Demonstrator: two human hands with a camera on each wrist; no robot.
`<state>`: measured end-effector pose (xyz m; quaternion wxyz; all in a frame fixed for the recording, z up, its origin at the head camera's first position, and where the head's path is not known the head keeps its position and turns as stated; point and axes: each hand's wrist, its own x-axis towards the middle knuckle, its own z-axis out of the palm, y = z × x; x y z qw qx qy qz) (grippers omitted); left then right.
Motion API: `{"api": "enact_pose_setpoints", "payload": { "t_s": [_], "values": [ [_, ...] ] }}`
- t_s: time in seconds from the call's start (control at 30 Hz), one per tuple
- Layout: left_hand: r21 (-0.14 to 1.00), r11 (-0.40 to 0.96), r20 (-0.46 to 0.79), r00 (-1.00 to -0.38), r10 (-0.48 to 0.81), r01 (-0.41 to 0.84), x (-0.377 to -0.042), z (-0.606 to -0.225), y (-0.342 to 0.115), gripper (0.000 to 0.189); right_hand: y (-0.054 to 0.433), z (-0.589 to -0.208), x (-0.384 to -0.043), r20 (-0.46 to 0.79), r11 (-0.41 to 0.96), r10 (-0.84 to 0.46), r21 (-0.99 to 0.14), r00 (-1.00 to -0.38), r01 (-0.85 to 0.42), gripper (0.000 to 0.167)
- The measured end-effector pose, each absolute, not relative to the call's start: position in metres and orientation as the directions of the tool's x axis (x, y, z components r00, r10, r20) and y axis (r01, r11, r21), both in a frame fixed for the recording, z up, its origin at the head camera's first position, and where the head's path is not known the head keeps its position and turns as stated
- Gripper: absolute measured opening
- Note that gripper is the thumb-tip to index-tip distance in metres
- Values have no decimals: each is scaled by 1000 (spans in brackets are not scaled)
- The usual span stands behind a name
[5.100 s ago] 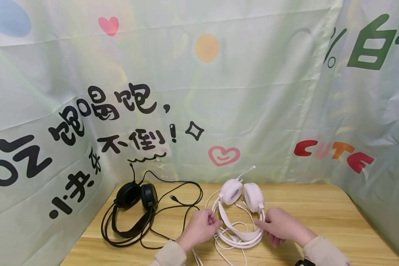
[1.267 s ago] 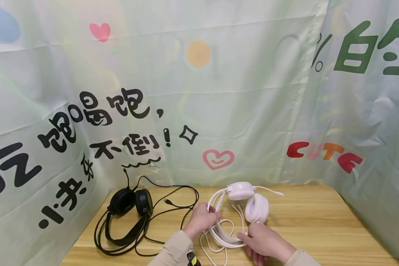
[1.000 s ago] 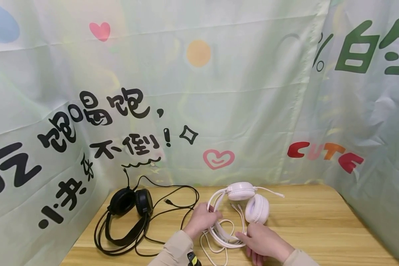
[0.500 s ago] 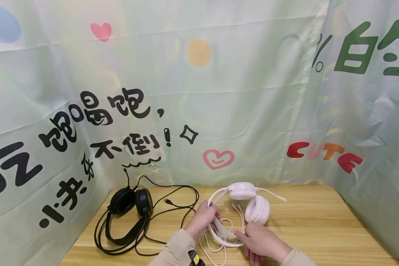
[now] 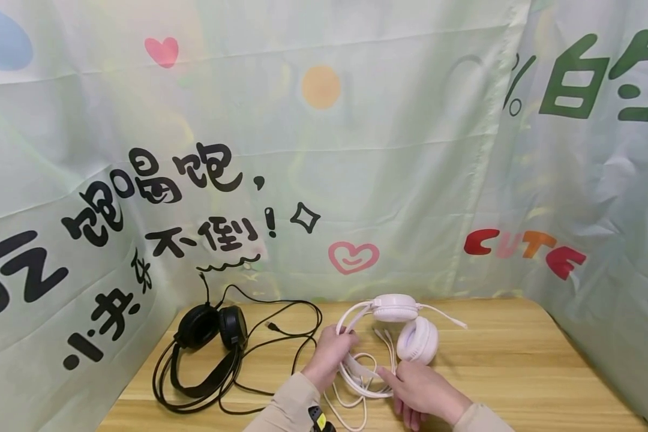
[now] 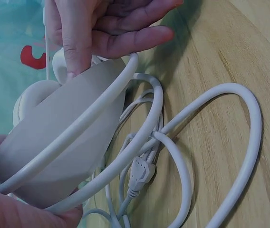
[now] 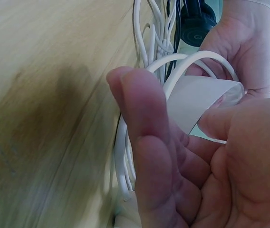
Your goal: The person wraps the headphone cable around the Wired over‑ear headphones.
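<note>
A white headset (image 5: 394, 308) with a microphone boom lies tilted on the table, its ear cups toward the back and right. My left hand (image 5: 330, 353) grips the left side of its tubular headband. My right hand (image 5: 423, 389) pinches the band's near right end, its thumb (image 6: 76, 52) pressing the grey-white inner strap (image 6: 73, 128) in the left wrist view. In the right wrist view the strap (image 7: 189, 97) runs between both hands, and the right fingers (image 7: 147, 114) lie outside the band. White cable with a connector (image 6: 140, 172) is looped beneath.
A black headset (image 5: 197, 330) lies at the left, its cable (image 5: 297, 303) looping toward the white one. Printed cloth (image 5: 410, 180) encloses the wooden table (image 5: 529, 360) at the back and sides.
Since the earliest frame, the white headset has turned, its boom swinging to point right and the right hand shifting nearer and left. Over the last second, the left hand moved slightly and the strap tilted.
</note>
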<state>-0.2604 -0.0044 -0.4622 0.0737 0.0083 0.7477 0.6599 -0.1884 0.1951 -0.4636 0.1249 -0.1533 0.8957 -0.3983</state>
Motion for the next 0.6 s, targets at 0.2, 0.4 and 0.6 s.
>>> {"api": "enact_pose_setpoints", "payload": {
  "t_s": [0.2, 0.4, 0.6],
  "values": [
    [984, 163, -86, -992, 88, -71, -260, -462, -5, 9, 194, -464, -188, -83, 628, -376, -755, -923, -188, 68],
    [989, 113, -100, -991, 85, -91, -262, -461, -3, 10, 194, -462, -187, -76, 620, -375, -761, -924, -189, 68],
    [995, 33, -99, -988, 122, -96, -261, -461, -4, 13, 195, -463, -187, -87, 629, -366, -757, -927, -177, 69]
  ]
}}
